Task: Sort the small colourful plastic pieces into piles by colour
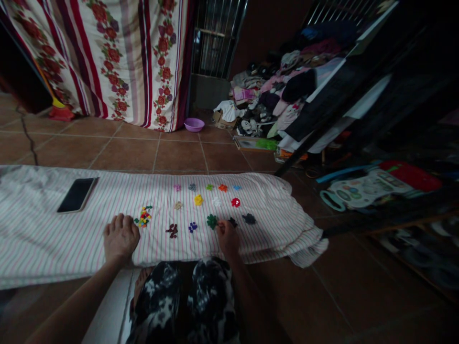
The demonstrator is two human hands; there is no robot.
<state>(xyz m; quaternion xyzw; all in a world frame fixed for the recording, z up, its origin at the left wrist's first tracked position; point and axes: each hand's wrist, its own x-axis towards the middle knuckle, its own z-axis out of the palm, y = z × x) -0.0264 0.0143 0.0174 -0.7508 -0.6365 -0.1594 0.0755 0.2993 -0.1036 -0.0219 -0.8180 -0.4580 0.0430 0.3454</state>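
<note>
My right hand is at the right edge of a dark green pile of small pieces, thumb and fingers pinched together; anything between them is too small to make out. Partly hidden behind this hand is a black pile. My left hand rests palm down on the striped cloth, fingers slightly bent, just left of a mixed-colour pile. Around them lie brown, purple, dark grey, yellow, white and red piles.
Beige, pink, grey, lime, orange and light blue piles lie farther back. A phone sits at the left of the cloth. Beyond are a floral curtain, a purple basin and heaped clothes. A toy panel stands at right.
</note>
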